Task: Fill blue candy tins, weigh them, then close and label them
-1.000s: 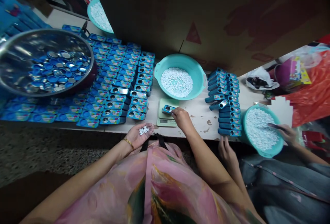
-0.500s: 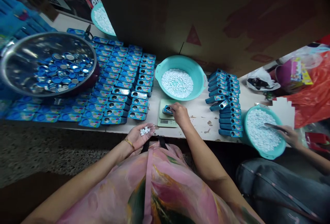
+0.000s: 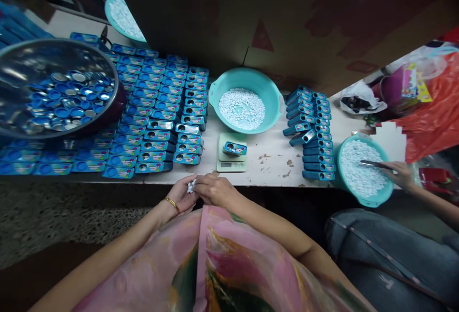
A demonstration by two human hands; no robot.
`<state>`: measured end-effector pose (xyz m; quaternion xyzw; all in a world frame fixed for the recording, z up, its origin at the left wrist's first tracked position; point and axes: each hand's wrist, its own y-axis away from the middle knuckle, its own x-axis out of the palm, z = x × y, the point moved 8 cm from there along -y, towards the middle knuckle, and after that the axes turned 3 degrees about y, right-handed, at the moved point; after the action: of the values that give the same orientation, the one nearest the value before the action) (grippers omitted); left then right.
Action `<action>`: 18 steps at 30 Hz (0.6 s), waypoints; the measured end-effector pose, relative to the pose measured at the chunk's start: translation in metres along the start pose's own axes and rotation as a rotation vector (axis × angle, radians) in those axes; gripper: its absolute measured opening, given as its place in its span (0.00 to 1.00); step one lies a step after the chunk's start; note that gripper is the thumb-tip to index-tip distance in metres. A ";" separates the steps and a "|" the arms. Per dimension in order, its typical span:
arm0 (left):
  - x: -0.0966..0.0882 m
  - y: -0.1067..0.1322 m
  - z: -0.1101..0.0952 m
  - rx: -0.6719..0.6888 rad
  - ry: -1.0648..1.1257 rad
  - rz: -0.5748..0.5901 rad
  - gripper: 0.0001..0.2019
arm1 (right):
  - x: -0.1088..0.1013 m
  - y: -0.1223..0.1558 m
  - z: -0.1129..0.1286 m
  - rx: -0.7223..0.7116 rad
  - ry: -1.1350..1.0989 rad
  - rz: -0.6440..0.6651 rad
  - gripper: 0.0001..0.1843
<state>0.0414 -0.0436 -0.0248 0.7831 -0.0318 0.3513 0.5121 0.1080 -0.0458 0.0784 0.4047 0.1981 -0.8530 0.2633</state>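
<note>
My left hand [image 3: 181, 195] is cupped palm up at the table's near edge, holding a small heap of white tablets [image 3: 191, 186]. My right hand [image 3: 214, 189] lies over that palm, its fingertips pinched at the tablets. Beyond my hands a small blue tin [image 3: 234, 149] rests on a pale green scale [image 3: 231, 163], with neither hand touching it. A teal basin [image 3: 276, 101] of white tablets stands behind the scale.
Rows of blue tins [image 3: 158, 111] cover the table's left. A steel bowl [image 3: 21, 63] of round lids sits at far left. More tins [image 3: 311, 135] are stacked right. Another person's hand [image 3: 399, 174] works a tool in a second teal basin [image 3: 373, 202].
My right hand let go of the tin on the scale and drew back to my left palm, where it now touches the tablets. The view shifted slightly upward.
</note>
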 end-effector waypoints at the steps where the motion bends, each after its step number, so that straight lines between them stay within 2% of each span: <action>1: -0.006 0.000 -0.002 0.017 -0.003 -0.028 0.07 | -0.004 0.008 -0.003 -0.007 0.029 0.017 0.10; 4: -0.015 -0.001 -0.005 0.018 -0.023 -0.057 0.06 | -0.020 0.037 -0.024 0.067 0.123 0.064 0.10; 7: -0.014 -0.001 -0.006 0.010 -0.042 -0.017 0.05 | -0.042 0.060 -0.057 0.225 0.193 0.057 0.09; 9: -0.010 -0.002 -0.005 0.006 -0.052 0.007 0.06 | -0.057 0.066 -0.076 0.313 0.239 0.015 0.10; 13: -0.004 -0.004 -0.005 0.032 -0.100 0.031 0.08 | -0.079 0.053 -0.104 0.407 0.319 -0.084 0.13; 18: 0.007 -0.003 -0.009 0.054 -0.108 0.057 0.11 | -0.077 0.026 -0.119 0.355 0.289 -0.114 0.15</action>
<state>0.0433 -0.0328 -0.0207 0.8133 -0.0720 0.3238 0.4781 0.2344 0.0221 0.0654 0.5509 0.1032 -0.8211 0.1084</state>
